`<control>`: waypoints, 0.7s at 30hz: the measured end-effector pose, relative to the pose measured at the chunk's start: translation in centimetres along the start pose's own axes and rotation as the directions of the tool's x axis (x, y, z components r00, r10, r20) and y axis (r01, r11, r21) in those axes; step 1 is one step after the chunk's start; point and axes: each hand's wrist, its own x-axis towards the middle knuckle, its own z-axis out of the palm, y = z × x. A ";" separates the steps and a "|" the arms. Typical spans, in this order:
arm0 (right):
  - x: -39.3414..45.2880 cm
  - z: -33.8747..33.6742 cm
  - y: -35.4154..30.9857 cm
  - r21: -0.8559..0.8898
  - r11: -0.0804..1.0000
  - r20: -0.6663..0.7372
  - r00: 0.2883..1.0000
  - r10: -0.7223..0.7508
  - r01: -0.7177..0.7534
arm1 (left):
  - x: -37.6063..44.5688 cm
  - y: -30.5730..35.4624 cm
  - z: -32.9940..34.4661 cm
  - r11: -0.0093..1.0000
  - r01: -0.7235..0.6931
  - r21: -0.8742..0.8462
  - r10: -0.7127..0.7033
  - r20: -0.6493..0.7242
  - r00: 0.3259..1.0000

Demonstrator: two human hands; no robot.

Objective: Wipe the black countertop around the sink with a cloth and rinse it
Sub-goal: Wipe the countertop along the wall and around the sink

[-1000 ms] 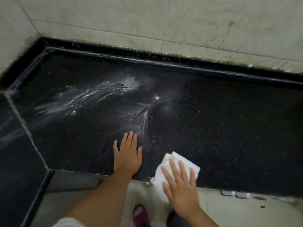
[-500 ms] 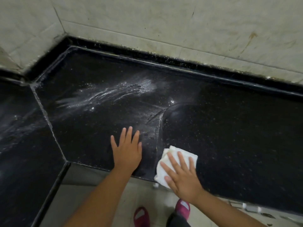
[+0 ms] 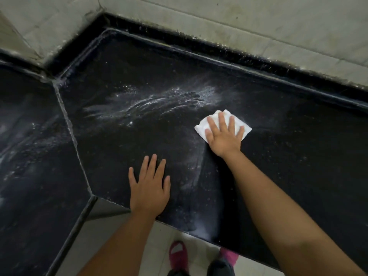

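Note:
The black countertop [image 3: 288, 148] fills the view, meeting a second slab at a diagonal seam on the left. White powdery smears [image 3: 159, 102] streak its middle. My right hand [image 3: 224, 136] presses flat, fingers spread, on a folded white cloth [image 3: 246, 129] just right of the smears. My left hand [image 3: 149, 188] rests flat with straight fingers near the front edge. No sink shows.
Pale tiled walls [image 3: 258, 20] border the counter at the back and the left corner, with a raised black lip along them. Below the front edge lies a light tiled floor with my pink slippers [image 3: 178, 253].
My right hand has pushed the cloth from the front edge forward toward the middle of the counter, beside the white smears. My left hand stayed planted near the edge.

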 end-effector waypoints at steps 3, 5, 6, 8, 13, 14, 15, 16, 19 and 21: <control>-1.6 1.8 -1.7 -0.012 0.998 -0.033 0.998 -0.057 0.057 | 0.0 0.0 -0.2 1.000 0.011 0.003 -0.011 0.012 1.000; -4.8 4.2 -2.2 -0.114 0.979 -0.142 0.972 -0.185 0.170 | 0.0 0.0 -0.3 1.000 0.009 -0.011 -0.008 0.025 1.000; -6.9 5.4 -2.2 -0.133 0.972 -0.170 0.962 -0.214 0.193 | 0.0 0.0 -0.3 1.000 0.008 -0.021 -0.007 0.033 0.999; -11.5 8.0 -1.2 -0.080 0.962 -0.144 0.952 -0.271 0.262 | -0.2 0.1 -0.3 0.998 0.028 -0.054 -0.025 0.053 0.998; -18.6 9.7 7.8 -0.082 0.987 -0.178 0.972 -0.154 0.142 | -0.4 0.0 -0.1 0.995 0.028 -0.094 -0.026 0.022 0.999; -18.4 8.8 10.0 -0.049 0.999 -0.208 0.978 -0.027 0.017 | -0.3 0.0 -0.1 0.996 0.033 -0.087 -0.031 0.026 0.999; -17.5 7.4 12.0 -0.007 0.993 -0.217 0.969 0.116 -0.121 | -0.3 0.1 -0.1 0.996 0.039 -0.074 -0.037 0.030 0.999; -16.2 5.9 13.6 0.053 0.963 -0.155 0.951 0.268 -0.263 | -0.3 0.1 0.0 0.997 0.044 -0.061 -0.042 0.042 0.998; -10.9 2.1 15.1 0.212 0.845 -0.101 0.849 0.518 -0.491 | -0.2 0.2 -0.2 0.999 0.044 -0.020 -0.044 0.045 0.998; -6.4 0.6 13.1 0.191 0.849 -0.106 0.849 0.517 -0.493 | -0.1 0.2 -0.5 0.999 0.037 0.011 -0.038 0.030 0.999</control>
